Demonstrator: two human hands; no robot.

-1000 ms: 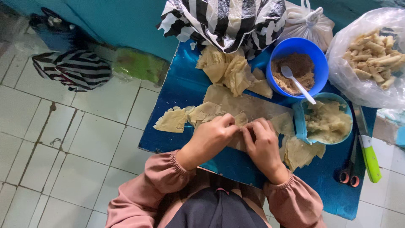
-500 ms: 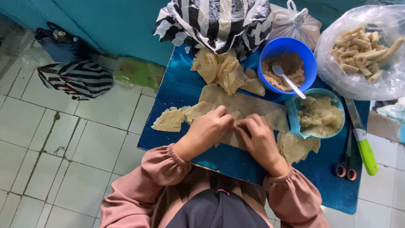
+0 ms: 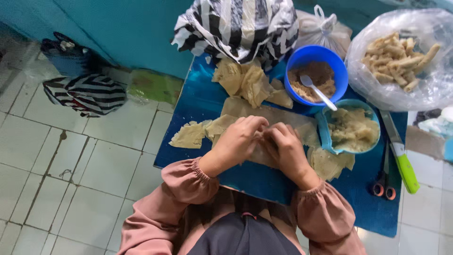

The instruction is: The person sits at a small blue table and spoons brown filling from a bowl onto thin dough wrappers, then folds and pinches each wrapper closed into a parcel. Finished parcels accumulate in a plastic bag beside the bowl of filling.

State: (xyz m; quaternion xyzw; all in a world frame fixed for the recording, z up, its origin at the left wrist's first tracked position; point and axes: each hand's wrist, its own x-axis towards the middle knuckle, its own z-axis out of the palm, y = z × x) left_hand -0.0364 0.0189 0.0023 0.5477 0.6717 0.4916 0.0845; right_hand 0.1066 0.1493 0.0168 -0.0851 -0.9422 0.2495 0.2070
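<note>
At the middle of the blue board (image 3: 198,101), near its front edge, lies a pale wrapper (image 3: 264,115), and both hands are on it. The left hand (image 3: 238,141) and the right hand (image 3: 285,148) meet fingertip to fingertip, fingers curled down and pinched onto the wrapper's middle; what is under the fingers is hidden. To the left of the hands, toward the board's left edge, a torn scrap (image 3: 188,136) of the same sheet lies flat. Behind the hands a crumpled heap (image 3: 250,82) of sheets sits near the back edge. Just right of the right hand more sheets (image 3: 330,163) lie under a teal tub (image 3: 351,130) of pale paste. Behind the tub stands a blue bowl (image 3: 314,71) of brown filling with a white spoon (image 3: 318,92) in it. At the right edge lie a green-handled knife (image 3: 401,156) and scissors (image 3: 383,186). A clear bag (image 3: 406,61) of finished rolls sits at the back right corner, a striped bag (image 3: 238,26) at the back edge.
</note>
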